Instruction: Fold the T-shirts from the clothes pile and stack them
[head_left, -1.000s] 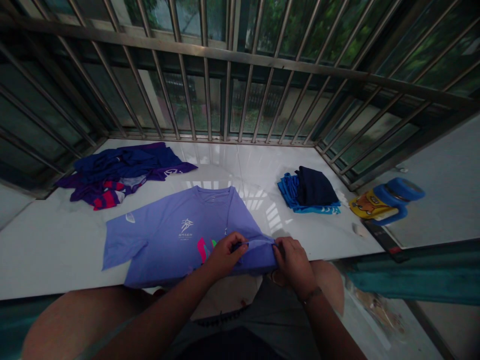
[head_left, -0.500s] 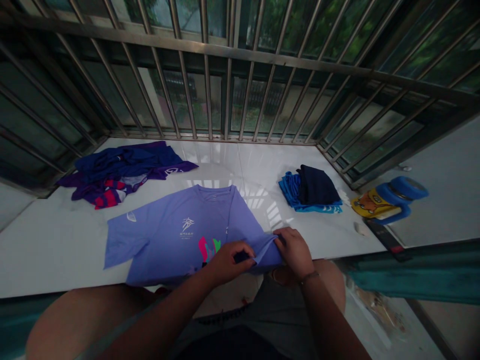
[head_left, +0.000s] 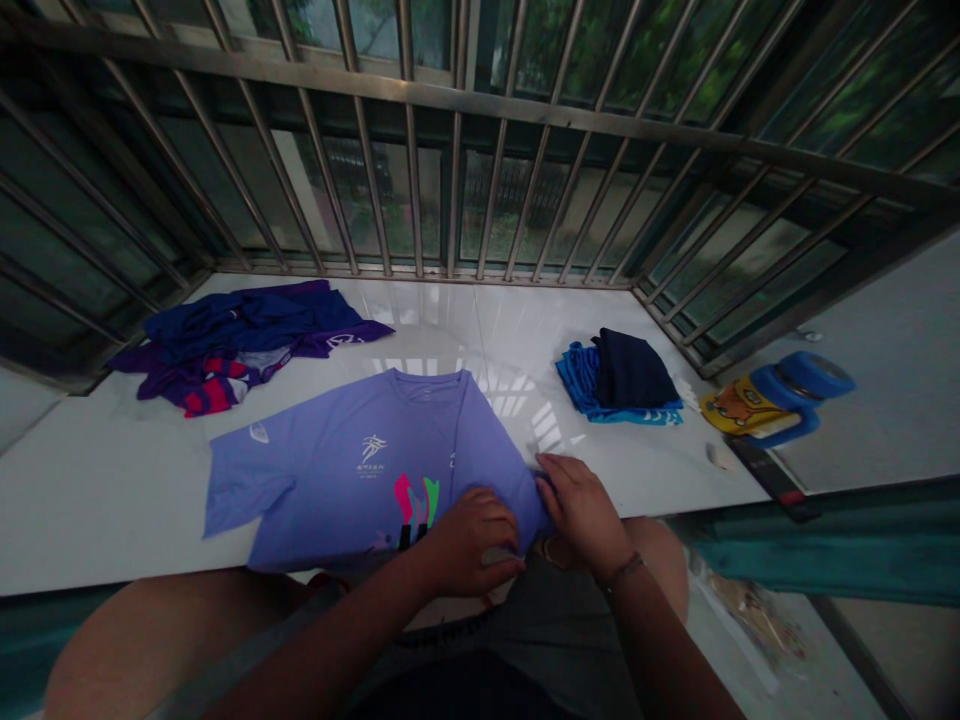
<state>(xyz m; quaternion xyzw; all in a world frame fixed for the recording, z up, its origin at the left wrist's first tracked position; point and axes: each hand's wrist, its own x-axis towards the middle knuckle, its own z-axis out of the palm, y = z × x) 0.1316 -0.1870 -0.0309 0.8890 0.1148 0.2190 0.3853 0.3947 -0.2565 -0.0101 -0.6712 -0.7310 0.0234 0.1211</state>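
Note:
A lavender T-shirt (head_left: 315, 460) lies front up on the white tiled ledge, its neckline away from me and its lower part reaching my lap. It bears a white emblem and a pink and green print, partly covered by my left forearm. The sleeve on the left is spread flat, while the right side is folded inward. My left hand (head_left: 476, 540) is closed on the shirt's near right part, fingers curled over the cloth. At the folded sleeve, my right hand (head_left: 585, 510) pinches the fabric; its fingertips partly hide the edge.
Crumpled blue and purple clothes (head_left: 247, 330) lie at the back left. Folded dark and blue clothes (head_left: 630, 375) are stacked at the back right. Beyond them stand a yellow and blue bottle (head_left: 780, 395) and a dark remote-like object (head_left: 772, 480). Metal bars (head_left: 450, 100) border the ledge.
The sleeve corner that was lifted between my hands is now lower and tucked inward. My left hand has curled further over the cloth, and my right hand has shifted slightly left.

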